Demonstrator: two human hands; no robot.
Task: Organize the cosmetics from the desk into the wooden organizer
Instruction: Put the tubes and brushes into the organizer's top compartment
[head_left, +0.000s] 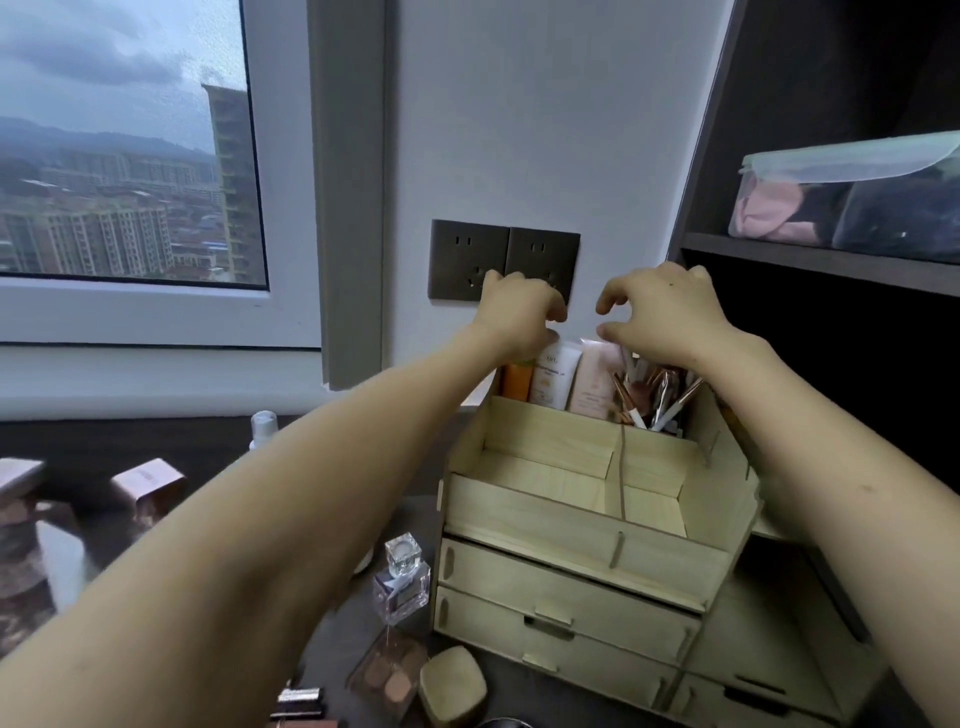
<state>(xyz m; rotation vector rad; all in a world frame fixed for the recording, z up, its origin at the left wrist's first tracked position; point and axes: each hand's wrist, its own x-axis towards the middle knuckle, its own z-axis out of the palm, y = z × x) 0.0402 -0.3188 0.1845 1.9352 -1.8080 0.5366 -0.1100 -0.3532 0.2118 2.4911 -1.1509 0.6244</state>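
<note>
A pale wooden organizer (571, 525) with drawers stands on the dark desk at centre right. Its back compartments hold an orange tube (517, 382), a white tube (557, 376), a pink tube (595, 384) and several makeup brushes (657, 397). My left hand (519, 314) is closed on the top of the white tube. My right hand (660, 312) hovers over the pink tube and brushes, fingers curled and apart, thumb touching the pink tube's top. On the desk in front lie a perfume bottle (402, 582), an eyeshadow palette (387, 670), a cream compact (452, 686) and lipsticks (298, 699).
Pink boxes (148, 486) and a small white bottle (263, 428) sit at the desk's left. Two dark wall sockets (467, 249) are behind my hands. A window is at the left. A dark shelf at the right carries a clear storage box (852, 202).
</note>
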